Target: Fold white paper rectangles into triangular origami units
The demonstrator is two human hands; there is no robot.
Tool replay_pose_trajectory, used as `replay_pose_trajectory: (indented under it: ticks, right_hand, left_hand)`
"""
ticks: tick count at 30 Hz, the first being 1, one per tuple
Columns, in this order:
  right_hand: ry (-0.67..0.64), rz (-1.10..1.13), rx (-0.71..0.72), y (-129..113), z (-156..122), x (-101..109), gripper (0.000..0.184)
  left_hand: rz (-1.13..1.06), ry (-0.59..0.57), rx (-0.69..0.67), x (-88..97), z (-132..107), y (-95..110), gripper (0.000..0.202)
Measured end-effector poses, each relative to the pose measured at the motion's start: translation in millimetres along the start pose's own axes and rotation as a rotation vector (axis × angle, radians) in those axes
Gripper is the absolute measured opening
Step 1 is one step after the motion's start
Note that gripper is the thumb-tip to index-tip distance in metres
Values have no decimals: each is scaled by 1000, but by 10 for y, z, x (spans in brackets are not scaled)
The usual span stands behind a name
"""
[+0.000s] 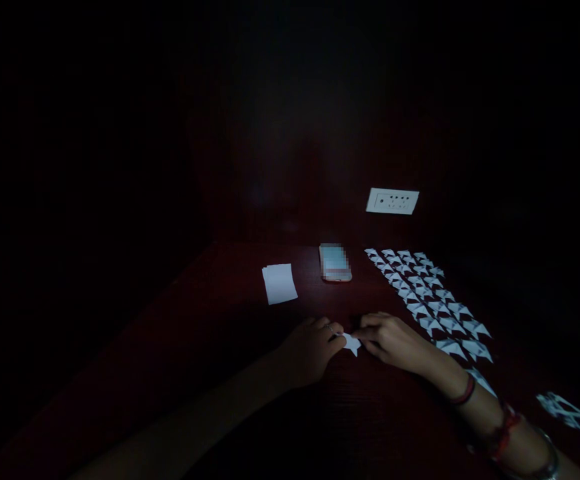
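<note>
Between my two hands, just over the dark red table, is a small folded piece of white paper (pixel 353 343) with pointed corners. My left hand (pixel 311 350) is closed, pinching its left side between thumb and fingers. From the other side my right hand (pixel 389 340) is closed too, its fingertips gripping the paper's right edge. The fingers cover part of the folds. Beyond my left hand lies a small stack of square white paper sheets (pixel 280 284). Several folded white paper pieces (pixel 423 290) stand in rows to the right of my right hand.
A phone (pixel 335 262) with a blurred-out screen lies farther back on the table (pixel 220 300). On the wall behind is a white socket panel (pixel 393 201). A loose bunch of white paper pieces (pixel 563 409) sits at the far right. The surroundings are very dark.
</note>
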State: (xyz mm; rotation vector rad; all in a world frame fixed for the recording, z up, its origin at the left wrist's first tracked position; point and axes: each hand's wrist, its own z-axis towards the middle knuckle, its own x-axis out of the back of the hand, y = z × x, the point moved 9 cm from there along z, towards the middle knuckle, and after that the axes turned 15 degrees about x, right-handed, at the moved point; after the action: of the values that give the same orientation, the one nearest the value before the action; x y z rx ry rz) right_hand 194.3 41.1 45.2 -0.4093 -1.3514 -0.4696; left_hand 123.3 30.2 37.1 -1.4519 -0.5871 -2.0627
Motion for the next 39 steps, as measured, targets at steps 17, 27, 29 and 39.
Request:
replay_pose_trajectory:
  ticks: [17, 27, 29, 39]
  right_hand:
    - [-78, -145, 26, -32, 62, -53, 24]
    - [-28, -93, -32, 56, -34, 19, 24]
    - [12, -45, -61, 94, -59, 42, 26]
    - [97, 45, -92, 147, -33, -25, 29]
  left_hand:
    - [15, 11, 29, -26, 15, -16, 21]
    - [24, 19, 64, -62, 10, -57, 22]
    - [12, 11, 83, -79, 7, -74, 23]
    - [-78, -35, 99, -71, -8, -92, 33]
